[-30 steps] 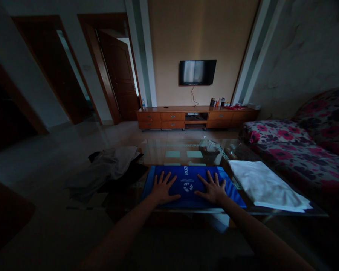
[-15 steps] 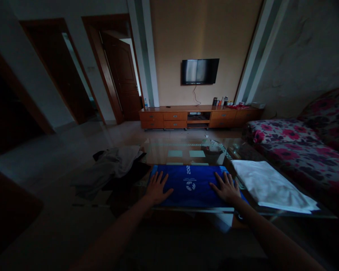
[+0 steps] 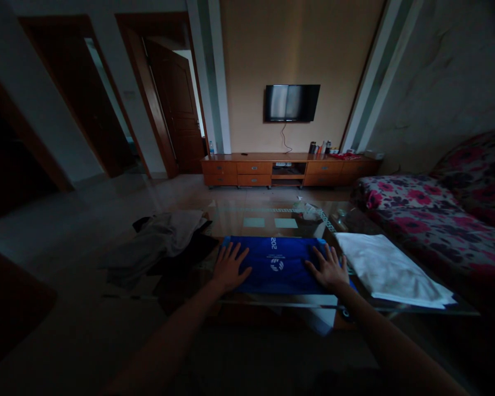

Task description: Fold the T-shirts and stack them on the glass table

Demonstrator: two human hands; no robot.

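My left hand (image 3: 229, 267) lies flat, fingers spread apart, pressing down on the left end of the folded blue cloth (image 3: 278, 265), gripping nothing. My right hand (image 3: 329, 268) does the same on the cloth's right end, palm down with the fingers splayed and nothing closed inside it. The blue cloth sits between my two hands as a neat rectangle, with a small white logo and white digits printed on its top face. It rests on the near edge of the glass coffee table (image 3: 272, 217), roughly at the middle of that edge. Just to the right of the blue cloth, on the same glass top, lies a folded white cloth (image 3: 388, 269), close beside my right hand but not touching it as far as I can tell. To the left of the blue cloth, a loose heap of grey and dark clothes (image 3: 165, 242) slumps at the table's left end; in this dim light I cannot tell how much of it hangs off the glass. Well to the right of the blue cloth stands a floral sofa (image 3: 433, 214). Far beyond the blue cloth, against the back wall, runs a long wooden cabinet (image 3: 289, 171), and above it hangs a dark television (image 3: 292, 103).
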